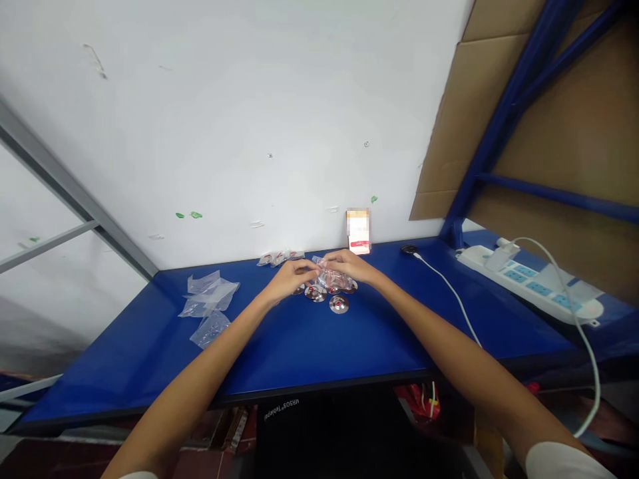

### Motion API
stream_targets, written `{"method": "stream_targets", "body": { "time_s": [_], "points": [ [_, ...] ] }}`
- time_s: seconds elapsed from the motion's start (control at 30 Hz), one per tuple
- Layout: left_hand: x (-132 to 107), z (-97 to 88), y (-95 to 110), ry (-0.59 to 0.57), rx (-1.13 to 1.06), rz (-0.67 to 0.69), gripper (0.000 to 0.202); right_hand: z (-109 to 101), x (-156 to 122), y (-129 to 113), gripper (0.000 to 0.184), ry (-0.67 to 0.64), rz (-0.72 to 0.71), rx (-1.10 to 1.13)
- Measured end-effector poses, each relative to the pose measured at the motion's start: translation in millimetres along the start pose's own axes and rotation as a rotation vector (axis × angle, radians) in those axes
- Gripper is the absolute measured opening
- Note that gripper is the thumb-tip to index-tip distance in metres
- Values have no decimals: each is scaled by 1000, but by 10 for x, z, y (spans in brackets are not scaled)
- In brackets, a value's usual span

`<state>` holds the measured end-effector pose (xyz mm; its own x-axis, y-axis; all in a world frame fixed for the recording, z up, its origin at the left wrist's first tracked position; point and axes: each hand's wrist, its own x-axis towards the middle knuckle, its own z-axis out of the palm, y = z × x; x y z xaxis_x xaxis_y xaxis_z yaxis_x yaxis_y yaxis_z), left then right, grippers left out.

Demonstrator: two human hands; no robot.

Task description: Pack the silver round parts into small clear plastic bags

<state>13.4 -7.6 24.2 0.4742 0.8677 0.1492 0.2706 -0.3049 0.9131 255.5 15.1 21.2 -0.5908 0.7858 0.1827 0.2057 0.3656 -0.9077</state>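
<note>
Both my arms reach out over a blue table. My left hand and my right hand meet near the table's far middle, fingers closed on a small clear plastic bag with red-marked contents held between them. Beneath and beside the hands lie several small round silver discs with red centres on the table. What exactly is inside the bag is too small to tell.
Empty clear plastic bags lie at the left. More small packets sit by the white wall. A red-and-white card leans on the wall. A white power strip and a white cable lie at the right, under blue shelving.
</note>
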Motion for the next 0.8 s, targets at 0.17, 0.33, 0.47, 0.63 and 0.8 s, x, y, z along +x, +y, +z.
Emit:
{"method": "stream_targets", "body": {
  "time_s": [0.17, 0.33, 0.47, 0.63, 0.8],
  "points": [
    [37, 32, -122, 81, -13, 1, 27, 31, -54, -80, 44, 91, -92, -352],
    [36, 0, -31, 240, -54, 22, 26, 91, -71, -139, 86, 238, -359, -865],
    [1, 7, 62, 237, -124, 58, 24, 143, -21, -68, 90, 271, -375, -963],
    [-21, -12, 83, 99, -128, 114, 28, 167, -8, -39, 63, 329, -375, -938],
    [-9, -45, 54, 57, -104, 58, 37, 205, -11, -72, 44, 345, -391, -983]
  ]
}}
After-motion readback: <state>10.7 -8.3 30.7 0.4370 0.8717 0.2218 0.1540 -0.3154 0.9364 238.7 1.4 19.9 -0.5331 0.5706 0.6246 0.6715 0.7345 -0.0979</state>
